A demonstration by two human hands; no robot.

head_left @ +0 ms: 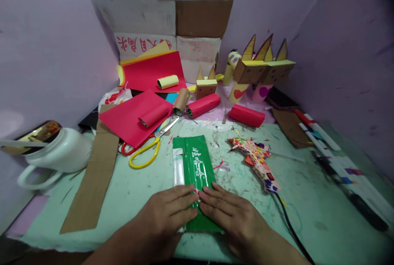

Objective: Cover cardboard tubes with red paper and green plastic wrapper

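Note:
A flat green piece of cardboard with white writing and a pale strip along its left edge lies on the table in front of me. My left hand rests on its lower left part, fingers stretched out flat. From the other side my right hand lies over the lower right part, its fingers also extended and nearly meeting the left fingertips. Both palms face down. Scissors with yellow and red handles lie beyond my left hand. A colourfully patterned glue gun lies to the right of the cardboard.
A long brown cardboard strip and a white mug are at left. Red paper sheets and several paper rolls lie further back. Eared cardboard figures stand at back right. Markers line the right side; a black cord runs frontward.

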